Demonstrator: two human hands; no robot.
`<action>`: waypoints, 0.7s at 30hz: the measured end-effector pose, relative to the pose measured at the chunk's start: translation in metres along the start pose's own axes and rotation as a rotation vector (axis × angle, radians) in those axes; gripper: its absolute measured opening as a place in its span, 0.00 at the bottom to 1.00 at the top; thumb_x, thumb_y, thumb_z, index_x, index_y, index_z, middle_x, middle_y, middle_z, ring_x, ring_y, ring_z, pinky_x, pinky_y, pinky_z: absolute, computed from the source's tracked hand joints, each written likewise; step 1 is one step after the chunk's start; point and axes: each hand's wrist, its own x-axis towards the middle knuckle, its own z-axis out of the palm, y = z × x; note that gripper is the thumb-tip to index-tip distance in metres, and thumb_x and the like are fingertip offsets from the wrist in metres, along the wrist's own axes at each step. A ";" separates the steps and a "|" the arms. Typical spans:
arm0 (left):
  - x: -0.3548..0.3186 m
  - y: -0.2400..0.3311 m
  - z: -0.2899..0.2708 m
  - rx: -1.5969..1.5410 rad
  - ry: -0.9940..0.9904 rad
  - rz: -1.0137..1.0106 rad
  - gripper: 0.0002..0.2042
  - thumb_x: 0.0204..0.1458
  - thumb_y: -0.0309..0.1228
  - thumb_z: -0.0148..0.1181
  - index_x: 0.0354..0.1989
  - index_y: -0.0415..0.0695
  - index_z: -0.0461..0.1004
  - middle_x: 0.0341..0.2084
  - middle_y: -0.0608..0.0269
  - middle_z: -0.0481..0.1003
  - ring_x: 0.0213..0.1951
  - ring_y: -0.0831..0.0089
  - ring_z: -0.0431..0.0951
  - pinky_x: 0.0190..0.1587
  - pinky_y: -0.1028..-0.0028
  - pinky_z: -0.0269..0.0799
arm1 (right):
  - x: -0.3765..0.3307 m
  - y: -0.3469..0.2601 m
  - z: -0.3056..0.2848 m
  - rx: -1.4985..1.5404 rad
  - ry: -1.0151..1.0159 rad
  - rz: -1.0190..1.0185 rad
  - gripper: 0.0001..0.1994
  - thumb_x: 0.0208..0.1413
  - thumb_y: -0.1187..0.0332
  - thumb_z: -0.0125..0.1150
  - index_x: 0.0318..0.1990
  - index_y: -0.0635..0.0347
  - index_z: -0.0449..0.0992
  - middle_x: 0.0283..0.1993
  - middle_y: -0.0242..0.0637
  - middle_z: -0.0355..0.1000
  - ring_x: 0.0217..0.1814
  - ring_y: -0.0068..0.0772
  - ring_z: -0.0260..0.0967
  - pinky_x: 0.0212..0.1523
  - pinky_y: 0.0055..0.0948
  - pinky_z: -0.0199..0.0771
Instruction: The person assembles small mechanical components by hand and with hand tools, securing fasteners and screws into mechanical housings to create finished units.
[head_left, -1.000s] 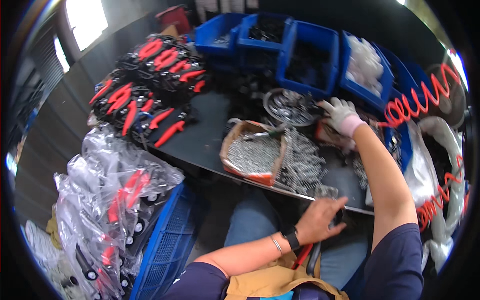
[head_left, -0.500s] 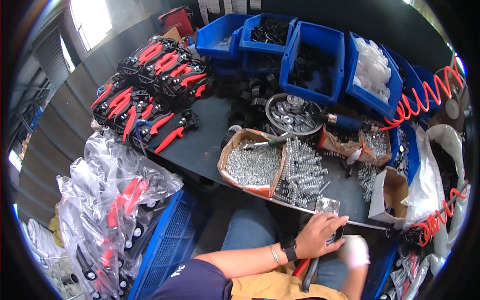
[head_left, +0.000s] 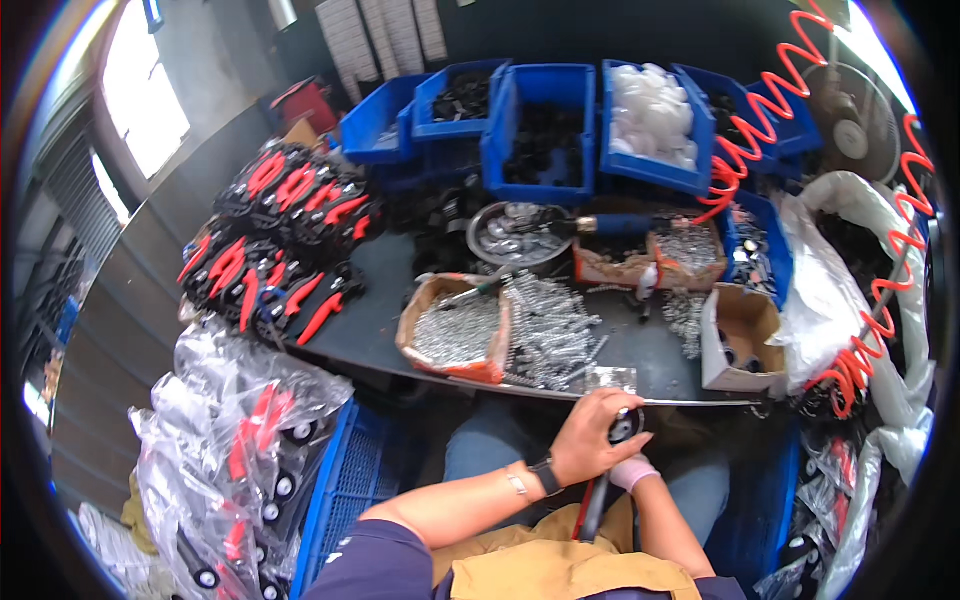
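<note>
In my lap stands a hand tool with one black and one red handle [head_left: 592,512] and a round, dark, wheel-like head [head_left: 626,427]. My left hand [head_left: 590,438], wearing a watch and a bracelet, curls around that head with its thumb stretched along the near side. Just below it, my right hand [head_left: 632,470], in a pale glove, is closed against the tool under the head; its fingertips are mostly hidden. At the table edge ahead of my hands lies a small metal plate [head_left: 610,380], beside a heap of springs [head_left: 548,330].
Cut-open boxes of small metal parts [head_left: 455,330] sit on the table [head_left: 375,290]. A metal bowl [head_left: 520,235] holds washers. Blue bins [head_left: 545,190] line the back. Red-handled tools [head_left: 265,260] are piled left; bagged ones [head_left: 240,440] lie below. Red coiled hoses [head_left: 885,290] hang right.
My right hand has come in from the right against the tool, beneath my left hand. The left hand stays around the head. The whole view has shifted with my head.
</note>
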 end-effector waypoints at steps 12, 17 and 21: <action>0.346 -0.045 -0.060 0.874 0.033 0.469 0.12 0.48 0.24 0.53 0.39 0.50 0.81 0.41 0.66 0.76 0.50 0.63 0.71 0.52 0.64 0.63 | 0.180 -0.071 -0.405 -0.545 0.175 0.286 0.13 0.48 0.66 0.56 0.36 0.61 0.82 0.42 0.51 0.77 0.45 0.49 0.76 0.47 0.40 0.76; 0.390 -0.113 -0.050 1.339 -0.279 0.183 0.13 0.52 0.28 0.51 0.41 0.56 0.81 0.47 0.68 0.74 0.57 0.66 0.66 0.56 0.60 0.57 | 0.220 -0.079 -0.386 -0.586 0.043 0.292 0.14 0.47 0.70 0.58 0.42 0.60 0.82 0.49 0.49 0.75 0.52 0.44 0.74 0.52 0.37 0.75; 0.411 -0.134 -0.039 1.583 -0.404 0.068 0.13 0.54 0.30 0.52 0.42 0.61 0.81 0.53 0.71 0.71 0.64 0.69 0.57 0.61 0.56 0.43 | 0.213 -0.082 -0.393 -0.633 -0.046 0.281 0.14 0.48 0.71 0.58 0.43 0.62 0.81 0.49 0.49 0.75 0.52 0.45 0.74 0.52 0.38 0.75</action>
